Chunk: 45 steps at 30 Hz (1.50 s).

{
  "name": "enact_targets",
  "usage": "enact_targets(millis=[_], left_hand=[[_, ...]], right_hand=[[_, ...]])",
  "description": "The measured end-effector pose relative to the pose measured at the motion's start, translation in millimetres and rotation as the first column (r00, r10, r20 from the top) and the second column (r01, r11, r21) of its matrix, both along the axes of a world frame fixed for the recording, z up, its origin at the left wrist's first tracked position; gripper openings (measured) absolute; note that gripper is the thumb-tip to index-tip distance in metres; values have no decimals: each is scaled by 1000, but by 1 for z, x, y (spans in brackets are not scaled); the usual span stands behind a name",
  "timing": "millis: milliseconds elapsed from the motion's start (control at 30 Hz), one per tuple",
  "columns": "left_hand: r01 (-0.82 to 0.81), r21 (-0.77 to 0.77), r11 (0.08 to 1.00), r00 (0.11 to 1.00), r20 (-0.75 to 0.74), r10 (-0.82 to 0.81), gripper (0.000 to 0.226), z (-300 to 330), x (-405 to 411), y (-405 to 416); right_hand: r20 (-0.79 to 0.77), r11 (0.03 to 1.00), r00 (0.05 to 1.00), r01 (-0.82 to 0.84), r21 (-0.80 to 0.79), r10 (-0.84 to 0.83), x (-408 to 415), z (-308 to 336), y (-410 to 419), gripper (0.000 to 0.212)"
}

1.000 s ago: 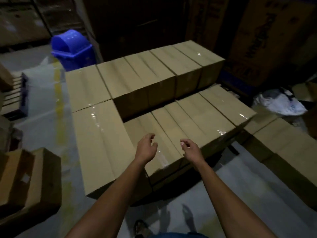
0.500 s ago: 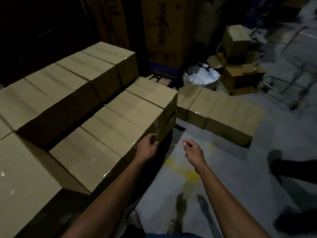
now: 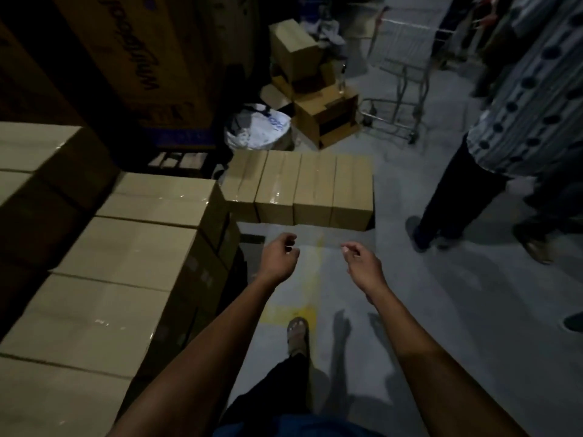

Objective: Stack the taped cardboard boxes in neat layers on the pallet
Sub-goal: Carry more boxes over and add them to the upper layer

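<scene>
Change since earlier frames: both hands have left the stack top; the view has swung right, and the stack now lies at left with the floor row ahead.
Left hand [image 3: 279, 257]: raised over the floor, fingers loosely curled, grasping nothing.
Right hand [image 3: 362, 263]: raised beside it, fingers loosely curled, grasping nothing.
Stacked boxes [image 3: 126, 247]: taped cartons set edge to edge in a lower tier along the stack's near edge, with a higher tier [image 3: 34, 146] behind at the far-left side.
Pallet [image 3: 176, 160]: only dark slats show past the far end of the stack; the rest is hidden.
Floor row [image 3: 299, 187]: four taped cartons side by side on the floor, just beyond the stack's far corner and ahead of both hands.
Progress: judged partly done; one tier is filled and a second begun, while the four floor cartons remain to be lifted on.
Bystander [image 3: 492, 146]: stands at right, well apart from the floor row.
</scene>
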<state>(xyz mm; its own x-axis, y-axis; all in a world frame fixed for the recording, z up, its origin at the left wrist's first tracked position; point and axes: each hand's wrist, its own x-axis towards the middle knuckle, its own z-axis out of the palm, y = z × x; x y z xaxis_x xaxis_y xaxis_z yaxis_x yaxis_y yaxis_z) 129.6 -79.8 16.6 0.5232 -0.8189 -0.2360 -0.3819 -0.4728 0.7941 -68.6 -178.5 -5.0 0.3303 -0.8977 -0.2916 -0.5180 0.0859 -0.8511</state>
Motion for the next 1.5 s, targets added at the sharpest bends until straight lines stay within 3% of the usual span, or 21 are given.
enact_targets(millis=[400, 633, 900, 1267, 1500], left_hand=[[126, 138, 982, 991, -61, -118, 38, -65, 58, -204], [212, 167, 963, 976, -78, -201, 40, -72, 62, -311], [232, 226, 946, 973, -53, -226, 42, -101, 59, -463], [137, 276, 951, 990, 2, -143, 42, -177, 56, -671], [170, 309, 936, 981, 37, -190, 43, -268, 75, -750]], right_hand=[[-84, 998, 995, 57, 30, -54, 48, -32, -179, 24], [-73, 985, 987, 152, 78, -146, 51, -49, -267, 20], [-84, 983, 985, 157, 94, -150, 44, -84, -422, 20], [-68, 988, 998, 21, 154, -10, 44, -174, -663, 22], [-46, 988, 999, -18, 151, 26, 68, -260, -748, 22]])
